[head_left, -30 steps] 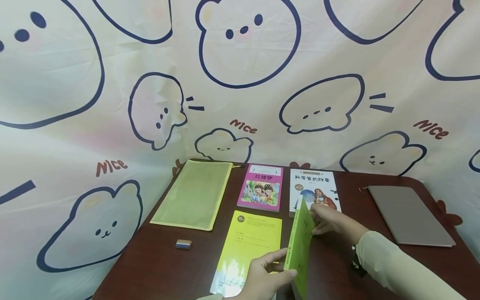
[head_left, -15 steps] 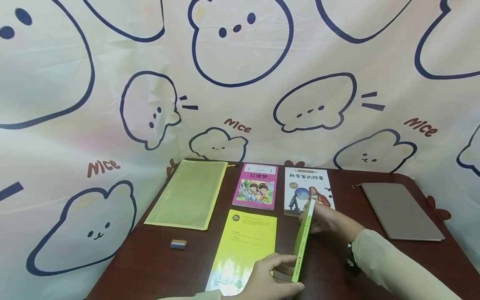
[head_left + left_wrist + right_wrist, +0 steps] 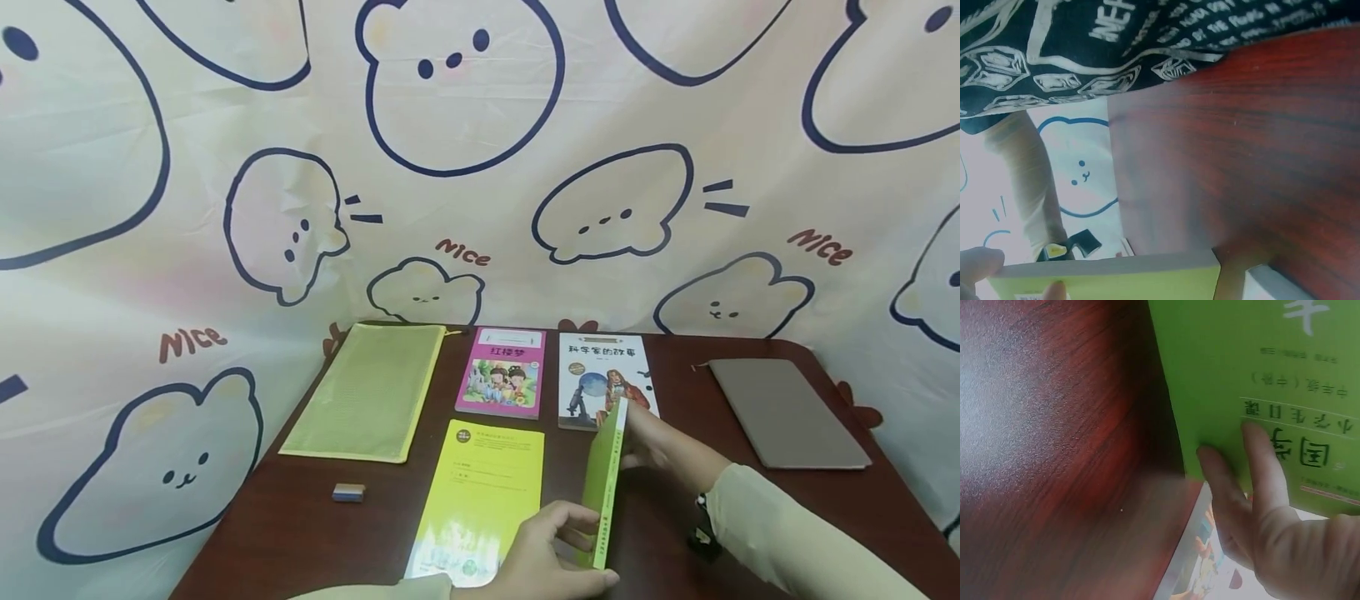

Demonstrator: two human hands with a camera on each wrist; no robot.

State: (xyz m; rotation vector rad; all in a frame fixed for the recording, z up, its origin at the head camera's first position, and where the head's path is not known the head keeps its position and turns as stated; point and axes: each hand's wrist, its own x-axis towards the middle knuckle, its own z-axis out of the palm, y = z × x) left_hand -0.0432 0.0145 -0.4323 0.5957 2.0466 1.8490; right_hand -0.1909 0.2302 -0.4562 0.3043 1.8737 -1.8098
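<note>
A green book (image 3: 606, 492) stands nearly upright on its edge between my hands, its pale spine turned toward me in the head view. My left hand (image 3: 543, 554) grips the near end, thumb and fingers on opposite sides. At the far end, my right hand (image 3: 666, 446) holds the book; in the right wrist view its fingers lie against the green cover (image 3: 1222, 362) and the thumb is hidden. Left of the book, a yellow book (image 3: 487, 475) lies flat, partly behind my left hand.
Behind are a pink book (image 3: 501, 375) and a white book (image 3: 592, 358). A yellow mesh pouch (image 3: 360, 392) lies at the left, with an eraser (image 3: 348, 493) in front of it. At the right is a grey notebook (image 3: 787, 412). A patterned curtain (image 3: 450, 208) encloses the table.
The green book has turned so its spine faces me more and its right cover is out of sight. Both hands moved with it. The head view has shifted slightly right.
</note>
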